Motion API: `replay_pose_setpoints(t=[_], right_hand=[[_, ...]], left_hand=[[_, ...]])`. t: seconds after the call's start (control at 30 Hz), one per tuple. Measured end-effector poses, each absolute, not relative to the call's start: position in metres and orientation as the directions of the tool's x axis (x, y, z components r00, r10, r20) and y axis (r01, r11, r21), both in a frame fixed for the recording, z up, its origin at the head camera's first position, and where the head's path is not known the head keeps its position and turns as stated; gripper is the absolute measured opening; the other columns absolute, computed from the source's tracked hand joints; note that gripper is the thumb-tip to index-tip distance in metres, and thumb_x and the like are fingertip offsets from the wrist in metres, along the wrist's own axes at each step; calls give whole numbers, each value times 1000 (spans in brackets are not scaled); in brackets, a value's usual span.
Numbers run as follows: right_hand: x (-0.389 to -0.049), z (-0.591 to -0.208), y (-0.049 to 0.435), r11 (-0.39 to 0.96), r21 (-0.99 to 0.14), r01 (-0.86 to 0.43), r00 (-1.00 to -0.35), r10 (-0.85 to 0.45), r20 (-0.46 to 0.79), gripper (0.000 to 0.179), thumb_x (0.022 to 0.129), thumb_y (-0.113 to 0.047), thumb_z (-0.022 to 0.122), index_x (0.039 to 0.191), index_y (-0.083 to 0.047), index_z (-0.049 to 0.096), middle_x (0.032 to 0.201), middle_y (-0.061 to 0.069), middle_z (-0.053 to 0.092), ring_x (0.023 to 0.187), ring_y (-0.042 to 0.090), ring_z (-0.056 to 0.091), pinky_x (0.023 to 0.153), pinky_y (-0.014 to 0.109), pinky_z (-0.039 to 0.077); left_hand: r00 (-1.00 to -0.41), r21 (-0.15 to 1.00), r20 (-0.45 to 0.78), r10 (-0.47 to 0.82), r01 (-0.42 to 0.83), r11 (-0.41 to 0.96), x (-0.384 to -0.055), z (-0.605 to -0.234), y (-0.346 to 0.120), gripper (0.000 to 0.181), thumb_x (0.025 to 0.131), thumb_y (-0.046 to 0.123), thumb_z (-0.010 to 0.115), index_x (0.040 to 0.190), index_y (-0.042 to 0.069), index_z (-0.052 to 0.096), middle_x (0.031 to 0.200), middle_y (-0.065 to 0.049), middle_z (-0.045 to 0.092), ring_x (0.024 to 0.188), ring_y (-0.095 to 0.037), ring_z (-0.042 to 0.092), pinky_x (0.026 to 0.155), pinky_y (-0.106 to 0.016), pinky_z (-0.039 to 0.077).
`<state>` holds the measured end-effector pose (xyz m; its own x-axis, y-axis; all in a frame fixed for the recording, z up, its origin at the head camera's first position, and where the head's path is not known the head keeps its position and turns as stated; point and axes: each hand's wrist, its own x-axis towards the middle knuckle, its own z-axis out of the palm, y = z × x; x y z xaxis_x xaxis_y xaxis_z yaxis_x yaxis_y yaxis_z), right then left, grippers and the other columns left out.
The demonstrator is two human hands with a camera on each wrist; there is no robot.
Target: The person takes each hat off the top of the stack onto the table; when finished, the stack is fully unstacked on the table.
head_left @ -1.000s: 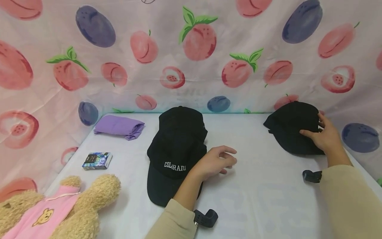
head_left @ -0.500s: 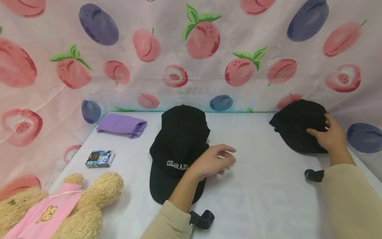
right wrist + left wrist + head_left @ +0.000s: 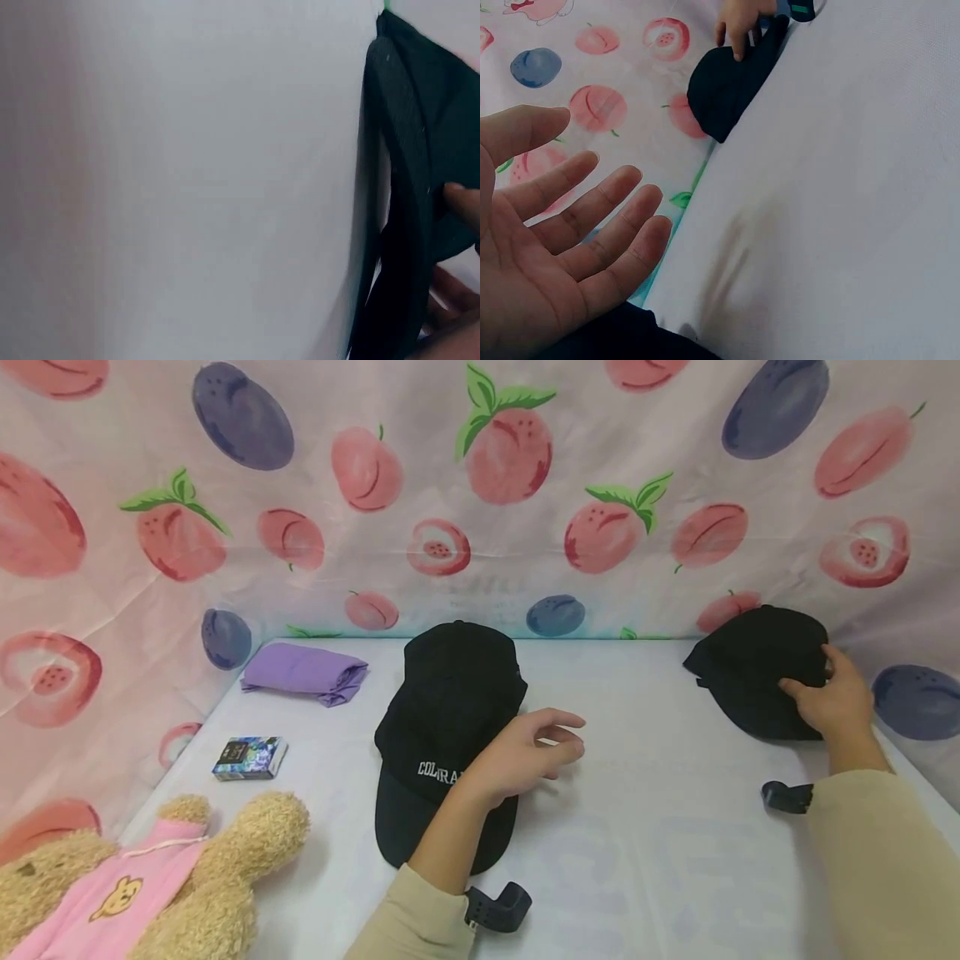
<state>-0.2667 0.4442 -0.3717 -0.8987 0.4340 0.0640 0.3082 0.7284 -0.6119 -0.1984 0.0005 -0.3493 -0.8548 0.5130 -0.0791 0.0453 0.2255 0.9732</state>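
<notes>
At the back right of the table, my right hand [image 3: 836, 697] grips a plain black cap [image 3: 761, 664] by its right side, thumb on the near face and fingers behind. The right wrist view shows the cap's brim [image 3: 401, 127] edge-on, with my thumb [image 3: 466, 204] pressed to the crown. Left of there, black caps overlap in a pile; the front cap [image 3: 420, 822] has white lettering, partly covered by my left forearm. My left hand [image 3: 525, 756] hovers at the pile's right side. Its fingers are loosely spread, palm bare in the left wrist view.
A folded purple cloth [image 3: 303, 672] lies at the back left. In front of it are a small patterned box [image 3: 249, 757] and a plush bear [image 3: 217, 877] in a pink top. A fruit-print curtain [image 3: 495, 568] hangs behind the white tabletop [image 3: 637, 793].
The right hand and its cap have shifted slightly to the right. My left hand has drifted a little left and up, now covering more of the lettering. The view has also moved slightly.
</notes>
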Motion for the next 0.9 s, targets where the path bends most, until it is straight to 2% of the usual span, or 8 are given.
replay_pose_setpoints(t=[0.2,0.53,0.67,0.77,0.9], right_hand=[[-268,-366,432,703,-629,333,-865,493,92,80,102,-24,55,162,6,12,151,44,34,142,61,28,123,66,13],[-262,-358,410,606,-715,347,-798,591,114,75,101,-22,54,164,-1,18,160,34,32,149,50,27,122,62,23],[-261,-352,399,576,-751,323,-788,603,124,71,102,-25,51,164,-7,21,163,26,32,151,44,29,123,58,27],[-262,-348,391,576,-764,291,-790,595,148,67,103,-26,51,164,-11,26,163,21,36,149,40,36,122,55,32],[-264,-342,378,609,-753,248,-798,569,198,64,103,-24,52,162,-12,32,160,20,42,142,40,44,116,52,40]], left_hand=[[-859,971,-63,508,65,229,-198,-345,-5,36,100,21,67,135,16,66,121,-7,71,112,-35,69,84,-38,60],[-860,972,-68,506,56,226,-196,-341,-12,37,101,22,66,137,14,64,125,-10,70,118,-34,67,88,-36,60],[-863,970,-65,501,64,236,-197,-341,-16,37,101,23,67,137,16,64,124,-7,70,115,-27,69,90,-36,60],[-868,969,-57,493,71,237,-198,-339,-20,37,101,23,67,137,17,64,125,-6,70,112,-20,68,92,-38,60],[-867,970,-45,497,81,229,-198,-336,-26,38,101,23,67,138,16,63,127,-7,69,111,-18,68,92,-38,60]])
